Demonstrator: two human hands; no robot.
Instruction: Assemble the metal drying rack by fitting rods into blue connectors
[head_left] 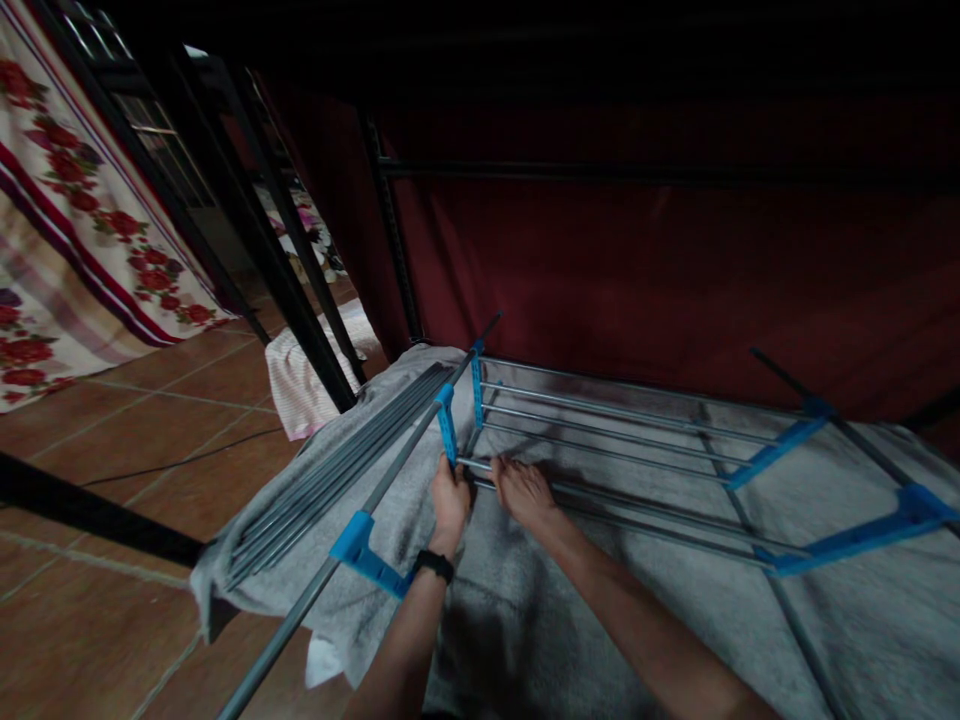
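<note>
My left hand [450,497], with a dark band on the wrist, is closed around the lower end of a blue plastic bracket [448,425] on a long grey pole [397,460]. Beside it, my right hand [521,487] grips a thin metal rod [660,515] close to its left end, which meets that bracket. Several parallel rods [622,425] behind run between another blue bracket [478,390] and a blue bracket [780,450] at the right. Nearer on the left pole sits a further blue bracket [371,555], partly behind my left forearm.
A bundle of loose metal rods [337,465] lies left of the frame on a grey blanket [495,590]. Dark metal posts [262,230] stand at the left, above a tiled floor [187,430]. A dark red cloth [600,270] hangs behind.
</note>
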